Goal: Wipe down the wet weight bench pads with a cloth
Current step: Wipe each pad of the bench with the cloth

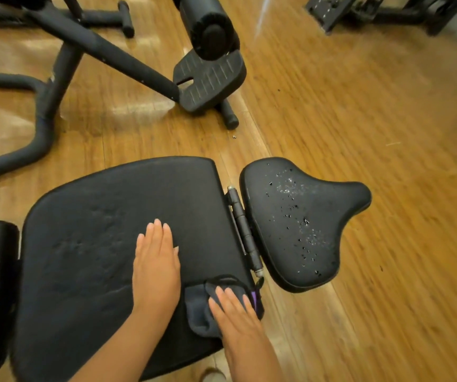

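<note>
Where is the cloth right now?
The cloth lies under the right hand at the near right corner of the big pad, beside the left hand.

Big bench pad [98,230] is plain black with faint creases in the surface. The smaller seat pad [299,224] is black too, speckled with shiny white-ish droplets. Cloth [202,312] is dark grey-blue with a purple strip at one edge. Hinge [245,230] between the pads is dark grey metal. Floor [373,119] is warm honey-brown wood grain with glossy pale reflections. Frame tubes [43,128] are matte black.
</note>
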A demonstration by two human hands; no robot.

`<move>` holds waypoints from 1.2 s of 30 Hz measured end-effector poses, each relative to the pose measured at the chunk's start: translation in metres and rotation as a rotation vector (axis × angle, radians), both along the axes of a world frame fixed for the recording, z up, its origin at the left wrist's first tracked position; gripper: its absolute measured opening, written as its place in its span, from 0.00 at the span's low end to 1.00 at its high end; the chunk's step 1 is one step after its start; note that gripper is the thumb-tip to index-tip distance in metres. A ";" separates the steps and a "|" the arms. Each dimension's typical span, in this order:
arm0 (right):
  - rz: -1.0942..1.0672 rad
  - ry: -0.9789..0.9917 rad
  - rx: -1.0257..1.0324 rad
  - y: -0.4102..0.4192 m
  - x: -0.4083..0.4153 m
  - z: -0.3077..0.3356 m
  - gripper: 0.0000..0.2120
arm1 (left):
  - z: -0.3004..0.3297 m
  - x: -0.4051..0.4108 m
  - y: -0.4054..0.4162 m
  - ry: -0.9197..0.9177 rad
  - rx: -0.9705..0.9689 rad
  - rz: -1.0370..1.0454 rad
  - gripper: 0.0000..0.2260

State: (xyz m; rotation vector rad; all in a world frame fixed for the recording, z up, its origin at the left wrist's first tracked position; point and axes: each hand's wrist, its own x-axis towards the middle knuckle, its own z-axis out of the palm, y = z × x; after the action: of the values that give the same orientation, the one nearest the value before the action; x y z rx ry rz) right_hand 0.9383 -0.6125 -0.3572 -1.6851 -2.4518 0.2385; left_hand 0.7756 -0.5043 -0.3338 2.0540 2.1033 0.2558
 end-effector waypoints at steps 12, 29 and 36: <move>-0.376 0.104 0.260 0.069 0.083 0.039 0.25 | 0.007 0.101 0.006 -0.049 -0.007 -0.190 0.24; -0.150 -0.080 0.023 0.137 0.100 0.004 0.28 | -0.038 0.127 0.018 0.047 0.019 -0.101 0.24; -0.102 -0.055 -0.060 0.177 0.085 0.012 0.27 | -0.048 0.122 0.023 0.135 0.204 -0.114 0.22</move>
State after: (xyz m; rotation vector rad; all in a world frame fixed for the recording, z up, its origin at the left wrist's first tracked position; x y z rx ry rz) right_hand 1.0233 -0.4351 -0.3454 -1.8595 -2.4109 0.2583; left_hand 0.8971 -0.4810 -0.3821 2.3606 2.1030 0.3366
